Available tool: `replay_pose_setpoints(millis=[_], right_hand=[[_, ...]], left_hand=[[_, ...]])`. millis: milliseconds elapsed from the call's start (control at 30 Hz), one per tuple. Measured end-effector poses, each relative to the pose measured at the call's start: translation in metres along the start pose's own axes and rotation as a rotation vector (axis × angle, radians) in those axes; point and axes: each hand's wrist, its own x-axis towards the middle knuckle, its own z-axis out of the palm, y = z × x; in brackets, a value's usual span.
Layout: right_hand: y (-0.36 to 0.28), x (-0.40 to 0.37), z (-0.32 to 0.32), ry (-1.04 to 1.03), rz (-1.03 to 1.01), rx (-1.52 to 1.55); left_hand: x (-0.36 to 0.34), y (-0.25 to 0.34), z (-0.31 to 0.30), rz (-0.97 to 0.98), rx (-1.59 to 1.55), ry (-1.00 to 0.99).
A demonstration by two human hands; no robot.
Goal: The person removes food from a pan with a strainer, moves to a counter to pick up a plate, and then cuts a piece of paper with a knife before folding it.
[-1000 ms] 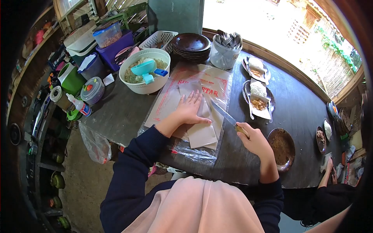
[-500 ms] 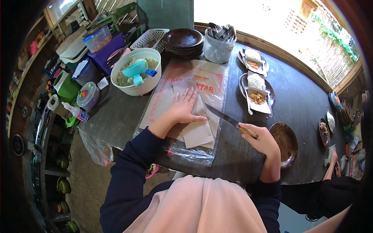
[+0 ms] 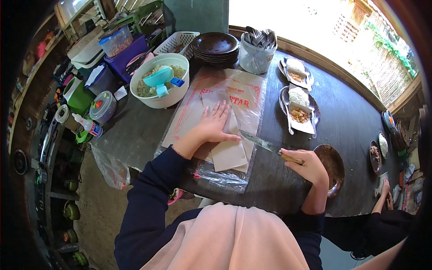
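My left hand (image 3: 213,125) lies flat with fingers spread on a folded sheet of brown paper (image 3: 228,155). Under that paper is a plastic-wrapped pack of printed wrapping paper (image 3: 180,119) with red lettering. My right hand (image 3: 308,164) grips the wooden handle of a knife (image 3: 265,144). The blade points left and its tip is close to the folded paper's right edge, by my left thumb. Right of my right hand sits a brown oval plate (image 3: 332,166).
A white tub of rice (image 3: 180,96) with a turquoise scoop stands at the left, beside stacked dark plates (image 3: 216,45) and a cutlery bucket (image 3: 257,58). Two plates of rice and food (image 3: 299,101) are at the back right. Another person's hand (image 3: 385,186) is at the far right.
My right hand has moved slightly right, turning the knife so more of the blade's flat side shows. My left hand stays flat on the paper.
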Motion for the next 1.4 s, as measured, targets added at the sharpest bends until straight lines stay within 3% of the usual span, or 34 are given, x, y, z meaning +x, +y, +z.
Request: replay_pose_setpoints(millis=[233, 467, 767, 867, 1067, 1167, 1400], right_hand=[[0.003, 0.002, 0.005, 0.089, -0.006, 0.013], [0.003, 0.002, 0.006, 0.029, 0.006, -0.058], [0.009, 0.018, 0.025, 0.033, -0.091, -0.025], [0.008, 0.028, 0.041, 0.094, -0.214, 0.11], [-0.01, 0.048, 0.061, 0.085, -0.183, -0.169], [-0.023, 0.056, 0.066, 0.011, -0.059, -0.304], [-0.028, 0.082, 0.081, 0.019, -0.014, -0.444]], left_hand=[[-0.001, 0.001, -0.002, -0.013, -0.004, -0.018], [0.0, -0.001, 0.001, -0.002, 0.005, -0.008], [0.0, -0.003, 0.004, 0.014, -0.018, 0.023], [-0.001, 0.0, 0.001, -0.007, -0.024, 0.026], [-0.003, 0.004, 0.0, -0.024, -0.027, 0.026], [0.005, -0.002, 0.014, -0.039, -0.09, 0.096], [0.007, -0.003, 0.015, -0.029, -0.089, 0.253]])
